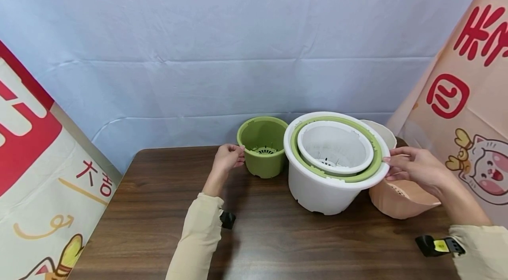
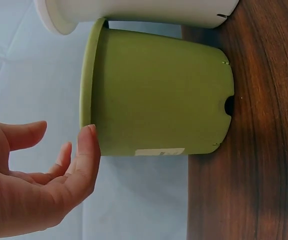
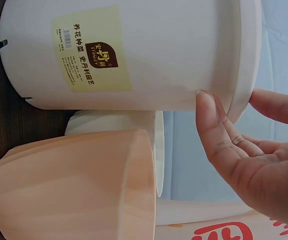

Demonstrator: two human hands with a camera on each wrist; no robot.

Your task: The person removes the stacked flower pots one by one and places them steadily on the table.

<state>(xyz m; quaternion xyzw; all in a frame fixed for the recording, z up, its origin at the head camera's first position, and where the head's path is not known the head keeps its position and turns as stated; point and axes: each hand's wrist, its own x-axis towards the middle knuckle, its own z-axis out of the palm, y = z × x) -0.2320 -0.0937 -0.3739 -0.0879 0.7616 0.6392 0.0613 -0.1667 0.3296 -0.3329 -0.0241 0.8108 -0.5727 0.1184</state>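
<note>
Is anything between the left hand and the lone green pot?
Nothing visible: the left hand has a fingertip at the rim of the green pot. The large white pot stands on the opposite side, not between them.

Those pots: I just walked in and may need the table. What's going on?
A person's right hand grips the rim of the large white pot, which has a nested green pot and a small white pot inside. The left hand touches the rim of a separate green pot beside it. A peach pot and an off-white pot stand at the right.
</note>
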